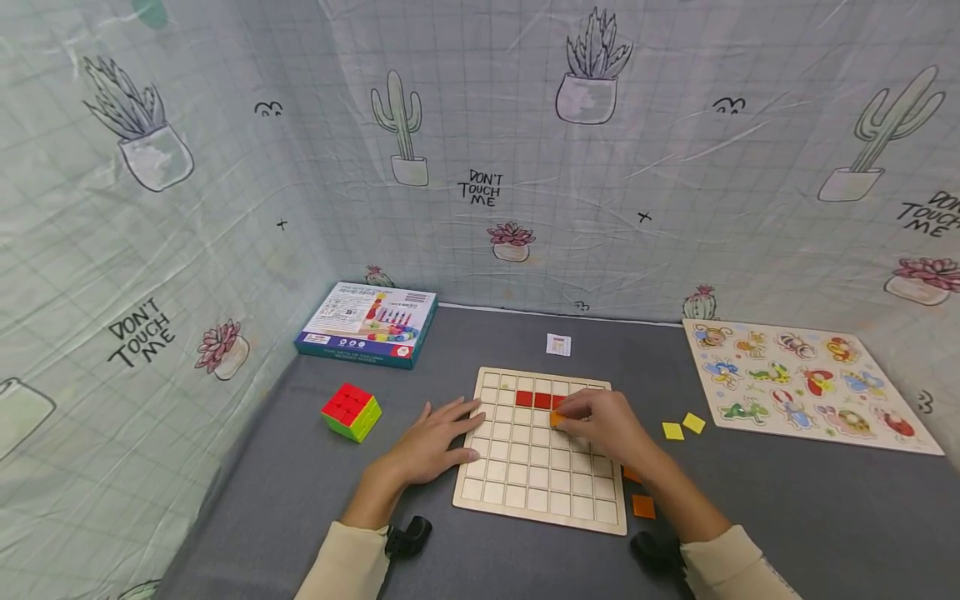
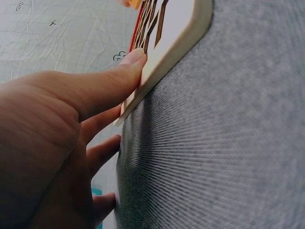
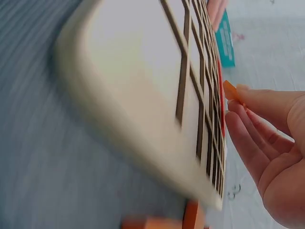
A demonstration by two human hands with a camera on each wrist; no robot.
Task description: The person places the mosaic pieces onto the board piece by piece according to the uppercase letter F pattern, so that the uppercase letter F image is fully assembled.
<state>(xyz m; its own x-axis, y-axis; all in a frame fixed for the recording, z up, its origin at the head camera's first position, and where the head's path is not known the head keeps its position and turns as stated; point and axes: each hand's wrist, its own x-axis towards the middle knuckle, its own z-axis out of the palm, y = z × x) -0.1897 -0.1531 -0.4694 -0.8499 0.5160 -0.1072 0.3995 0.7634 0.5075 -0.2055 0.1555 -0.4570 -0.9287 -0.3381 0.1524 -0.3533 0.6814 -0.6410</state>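
Note:
A wooden grid board [image 1: 517, 467] with square recesses lies on the grey table. Three red tiles [image 1: 542, 401] sit side by side in a row near its far edge. Between thumb and fingertips my right hand [image 1: 606, 421] pinches an orange tile [image 3: 232, 90], held over the board just nearer than the red row. My left hand [image 1: 429, 442] lies spread at the board's left edge. In the left wrist view its thumb [image 2: 128, 71] rests on the board's rim, while other fingertips reach down to the cloth.
Orange tiles [image 1: 643, 507] lie by the board's right side, two yellow tiles [image 1: 672, 431] farther right. A puzzle cube [image 1: 351, 412] stands at left, with a flat box [image 1: 367, 325] behind it. An insect picture board [image 1: 813, 383] lies at right; a small printed card [image 1: 558, 345] is behind the grid.

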